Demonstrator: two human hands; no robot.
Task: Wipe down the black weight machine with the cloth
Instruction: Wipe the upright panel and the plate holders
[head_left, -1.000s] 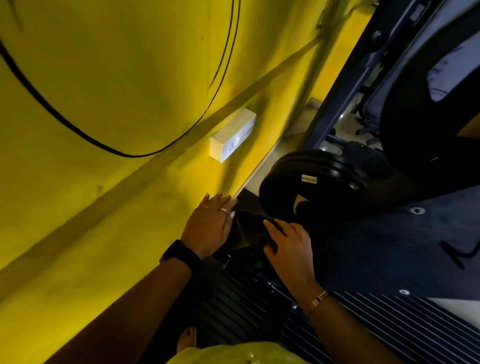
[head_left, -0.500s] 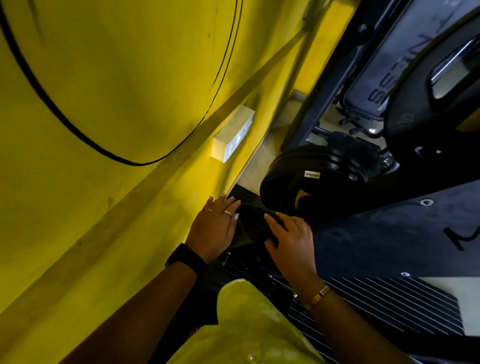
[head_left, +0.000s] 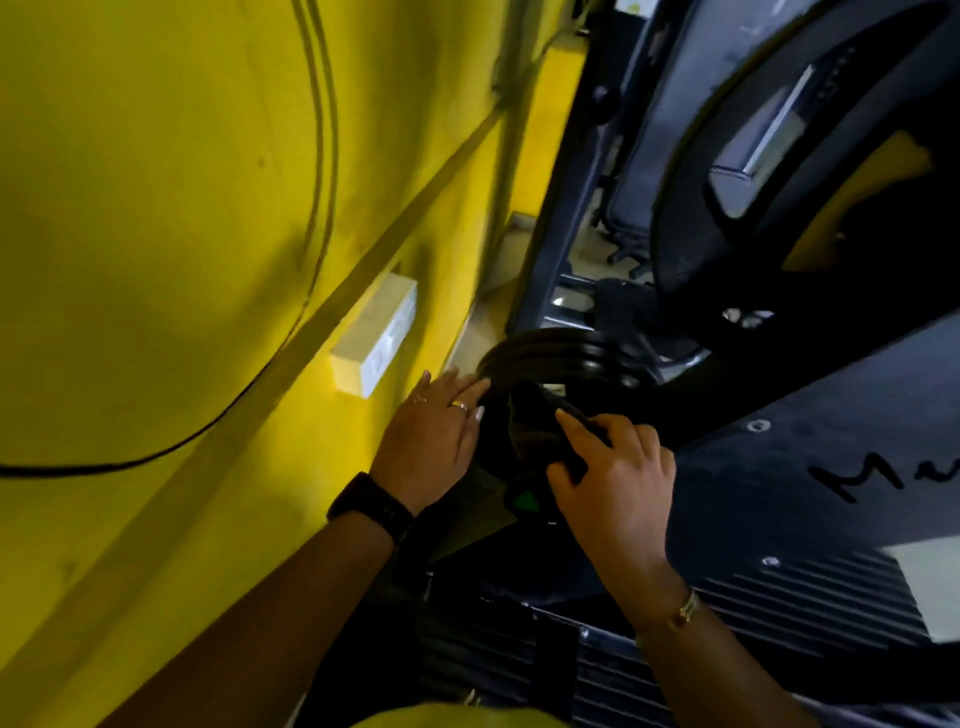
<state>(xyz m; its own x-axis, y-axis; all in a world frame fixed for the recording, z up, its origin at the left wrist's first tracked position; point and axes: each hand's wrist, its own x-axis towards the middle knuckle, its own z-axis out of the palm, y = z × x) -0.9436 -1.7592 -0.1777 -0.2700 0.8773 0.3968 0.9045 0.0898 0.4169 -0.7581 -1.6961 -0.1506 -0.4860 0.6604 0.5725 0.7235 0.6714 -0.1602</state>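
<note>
Background: yellow wall (head_left: 156, 208) and white socket box (head_left: 374, 338), crowding in on the left.
Right grip (head_left: 613, 483): clenching the dark cloth (head_left: 535, 421), pushing it up onto the weight plates (head_left: 550, 353).
Left grip (head_left: 431, 441): lying released, fingers straight, sliding up beside the plates' rim.
Meaning: shifting the wiping from the weight machine (head_left: 779, 493) base to the plates; the big panels probably still waiting.
</note>
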